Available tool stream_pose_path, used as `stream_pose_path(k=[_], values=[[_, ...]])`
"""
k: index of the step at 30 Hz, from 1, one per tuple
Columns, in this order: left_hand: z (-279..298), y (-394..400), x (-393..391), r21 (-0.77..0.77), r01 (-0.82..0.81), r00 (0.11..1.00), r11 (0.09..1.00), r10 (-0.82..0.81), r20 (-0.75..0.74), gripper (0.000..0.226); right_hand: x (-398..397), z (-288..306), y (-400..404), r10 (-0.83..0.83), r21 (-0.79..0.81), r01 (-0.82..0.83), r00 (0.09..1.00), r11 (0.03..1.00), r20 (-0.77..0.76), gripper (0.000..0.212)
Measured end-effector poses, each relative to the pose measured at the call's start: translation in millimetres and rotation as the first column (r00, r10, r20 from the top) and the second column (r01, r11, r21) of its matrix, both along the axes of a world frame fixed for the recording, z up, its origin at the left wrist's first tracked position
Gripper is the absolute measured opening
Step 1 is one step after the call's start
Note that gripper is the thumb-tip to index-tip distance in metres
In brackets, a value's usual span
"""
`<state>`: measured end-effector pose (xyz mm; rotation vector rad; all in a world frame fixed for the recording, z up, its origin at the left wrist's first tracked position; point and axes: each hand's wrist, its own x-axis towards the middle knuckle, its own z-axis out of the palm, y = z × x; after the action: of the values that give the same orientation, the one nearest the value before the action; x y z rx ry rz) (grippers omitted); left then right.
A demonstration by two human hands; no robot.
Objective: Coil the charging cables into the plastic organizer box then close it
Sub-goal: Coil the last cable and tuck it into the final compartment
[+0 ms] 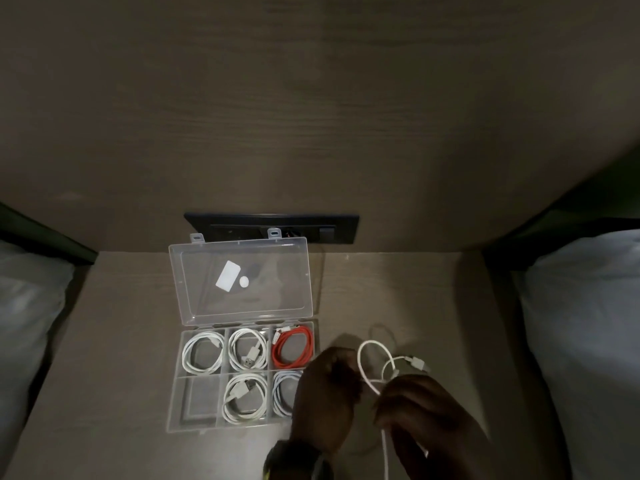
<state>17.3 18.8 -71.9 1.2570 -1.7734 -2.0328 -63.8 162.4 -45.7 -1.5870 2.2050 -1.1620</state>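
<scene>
- Coiling the last white cable (375, 367) right now: both hands work it just right of the box (194, 426), above the table (121, 341).
- Left hand (327, 400) is clenched on the loop's near side, hovering over the box's right edge; right hand (420, 415) is grasping the crossing point, with the tail running down out of view.
- Plug end (417, 362) sticks out free past the loops.
- Box sits open, lid (242, 278) leaning back; five compartments show coils, red cable (292, 348) top right, and the bottom-left cell (195, 400) looks empty.
- Risk one: the loop looks wide against that cell, so it may spring out or ride over a divider.
- Risk two: loosen either grip and the springy coil likely unwinds.
- Risk three: a stray plug or loop over the rim would probably stop the lid latching.
</scene>
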Motion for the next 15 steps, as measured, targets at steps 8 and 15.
stream_pose_path(k=[8,15], values=[[-59.0,3.2,-18.0,-0.611,0.643,0.765,0.462,-0.34,0.547,0.04,-16.7,-2.3,3.7,-0.215,-0.001,0.218,0.963,0.976,0.161,0.016],[-59.0,17.5,5.6,-0.569,0.666,0.746,0.482,-0.408,0.526,0.045,-47.9,6.1,4.3,-0.43,0.058,0.43,0.903,0.901,-0.01,0.013]])
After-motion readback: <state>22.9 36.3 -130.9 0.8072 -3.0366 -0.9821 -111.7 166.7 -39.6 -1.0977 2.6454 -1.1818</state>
